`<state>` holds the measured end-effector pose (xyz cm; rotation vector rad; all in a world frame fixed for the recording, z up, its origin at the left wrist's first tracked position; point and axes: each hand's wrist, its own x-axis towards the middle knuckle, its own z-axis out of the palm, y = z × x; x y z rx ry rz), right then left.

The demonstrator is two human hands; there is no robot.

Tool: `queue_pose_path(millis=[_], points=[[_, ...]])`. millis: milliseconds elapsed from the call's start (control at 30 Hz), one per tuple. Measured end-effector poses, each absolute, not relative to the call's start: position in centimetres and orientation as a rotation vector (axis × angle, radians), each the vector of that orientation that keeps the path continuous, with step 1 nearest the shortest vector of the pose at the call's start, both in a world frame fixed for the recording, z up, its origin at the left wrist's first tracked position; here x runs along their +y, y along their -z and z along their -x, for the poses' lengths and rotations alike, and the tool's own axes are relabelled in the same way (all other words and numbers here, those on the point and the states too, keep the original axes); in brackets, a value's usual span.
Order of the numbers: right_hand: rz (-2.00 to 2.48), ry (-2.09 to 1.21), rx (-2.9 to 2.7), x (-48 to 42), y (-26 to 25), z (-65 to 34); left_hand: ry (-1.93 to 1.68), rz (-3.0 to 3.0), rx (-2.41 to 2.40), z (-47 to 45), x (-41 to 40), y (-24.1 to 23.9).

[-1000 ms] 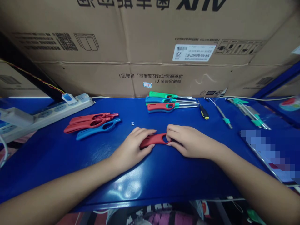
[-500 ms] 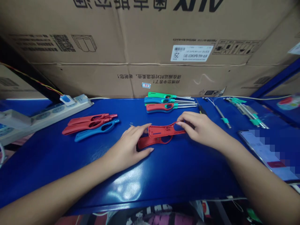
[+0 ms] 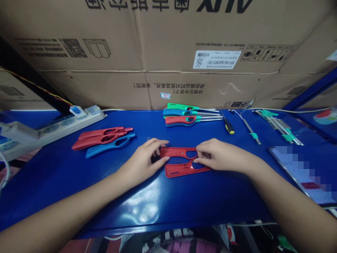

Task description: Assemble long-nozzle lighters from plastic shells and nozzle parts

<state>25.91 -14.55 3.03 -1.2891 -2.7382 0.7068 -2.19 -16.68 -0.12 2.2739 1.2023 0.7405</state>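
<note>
Head view: both bare hands meet over the middle of the blue table [image 3: 197,200], backs turned upward, with two red handle halves lying between them, hollow sides facing up. From the near left edge, the left forearm [image 3: 86,203] slants up toward the centre, and the left hand [image 3: 144,156] points right with its index finger and thumb spread apart; the left end of the far red half [image 3: 172,151] sits in that gap, though whether the bent fingers behind press on it cannot be told. Coming in from the near right, the right forearm [image 3: 279,189] reaches far and left, its wrist nearly straight. The right hand [image 3: 219,154] has its fingers curled inward at the right end of the far half, while the thumb stretches left, over the finger loop of the near red half [image 3: 181,170]; the hand covers the right ends, so I cannot tell whether it pinches either piece. The near half lies just beside the far one, its right end nearly under the palm. Just beyond the left hand are small screws [image 3: 149,138], partly hidden by the fingers. Farther left lie red handles [image 3: 91,142] and a blue handle [image 3: 102,149]; at the far middle, lighters [image 3: 176,121] with metal stems sit stacked near a screwdriver [image 3: 229,126].
</note>
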Motion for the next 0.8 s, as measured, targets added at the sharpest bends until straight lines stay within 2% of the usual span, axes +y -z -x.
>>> queue_pose_path(millis=[200,333,800], points=[[1.131,-0.533,-2.696,-14.7,-3.4,-26.3,-0.679,-2.445,1.169,2.0,-17.9,-0.9],[1.024,-0.564,-2.738,-14.9,-3.3,-26.2,-0.550,-2.431,1.151,1.7,-18.4,-1.0],[1.054,-0.487,-2.771,-14.2,-2.3,-26.1,-0.759,-2.311,1.038,1.8,-17.2,0.1]])
